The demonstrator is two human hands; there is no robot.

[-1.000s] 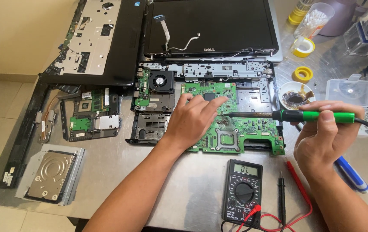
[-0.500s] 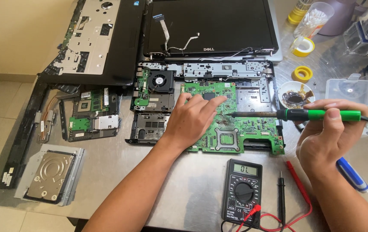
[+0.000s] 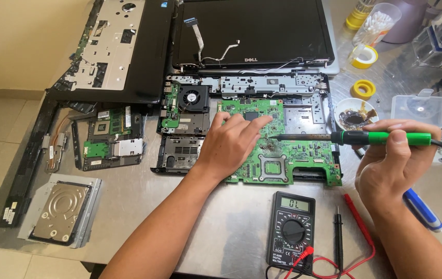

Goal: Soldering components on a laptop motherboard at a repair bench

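Shiny grey metal table top (image 3: 221,227) holds a laptop taken all to bits, with the black screen lid lying flat at the back. My left hand (image 3: 229,143) lies flat and loose on the big green circuit board (image 3: 283,155), fingers spread, pressing it down and gripping nothing. My right hand (image 3: 391,165) is closed tight around the green-handled soldering iron (image 3: 381,137), held sideways, and its dark tip sits right by a brownish spot near the middle of the board, just past my left fingers. I think I am at the soldering step. The next move needs a steady board and a slow, careful tip. A black meter with red and black leads (image 3: 293,230) lies near the front edge.
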